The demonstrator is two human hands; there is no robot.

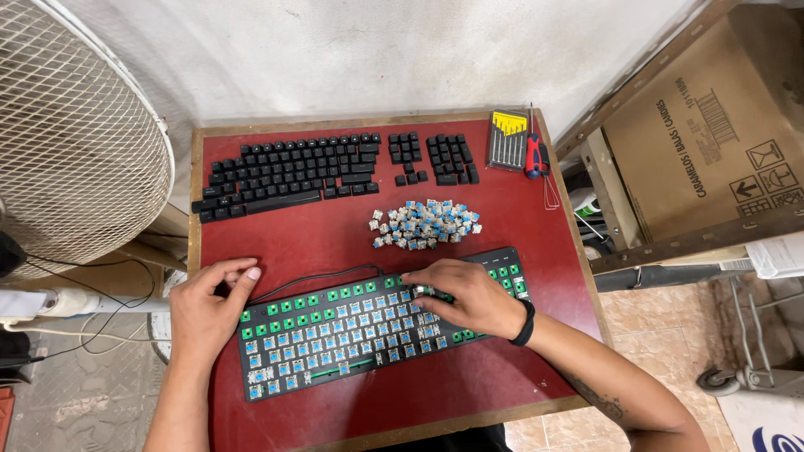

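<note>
A black keyboard frame (335, 368) with green circuit board and several blue switches lies on the red table (519, 368). My left hand (205, 310) rests on its upper left corner, fingers curled, steadying it. My right hand (465, 297) lies over the board's upper right part and pinches a small metal puller tool (421, 291) at a switch. A heap of loose blue switches (427, 224) sits just beyond the board. Removed black keycaps (289, 174) are laid out in keyboard order at the far side.
A case of small screwdrivers (508, 140) and a red-handled tool (533, 156) with a wire puller lie at the far right corner. A large fan (75, 142) stands left. A cardboard box (712, 134) sits right on a shelf. The wall is behind.
</note>
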